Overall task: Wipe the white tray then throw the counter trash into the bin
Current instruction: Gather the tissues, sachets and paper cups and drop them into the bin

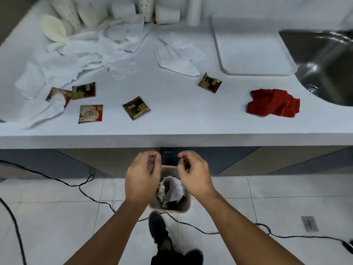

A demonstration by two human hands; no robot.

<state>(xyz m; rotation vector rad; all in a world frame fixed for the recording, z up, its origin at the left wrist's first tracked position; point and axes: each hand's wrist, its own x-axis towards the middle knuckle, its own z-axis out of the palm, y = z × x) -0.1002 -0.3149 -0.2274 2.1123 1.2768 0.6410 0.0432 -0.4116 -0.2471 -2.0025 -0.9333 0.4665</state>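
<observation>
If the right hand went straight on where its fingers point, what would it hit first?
Probably the dark cabinet front under the counter edge: the right hand, above the bin, has its fingers aimed forward at it. Depth is unclear; it might catch the counter edge instead.

The white counter [172,123] carries a red cloth [273,103] at four o'clock and a white tray [252,44] at two o'clock. Gold-brown sachets [136,108] lie centrally, a cream-and-red sachet [90,113] at eight o'clock, white cups [145,8] with dark dots at twelve. Below, a beige bin [188,205], black cables [79,186]

Kitchenette; steel sink [324,60], white counter [172,121]
</observation>
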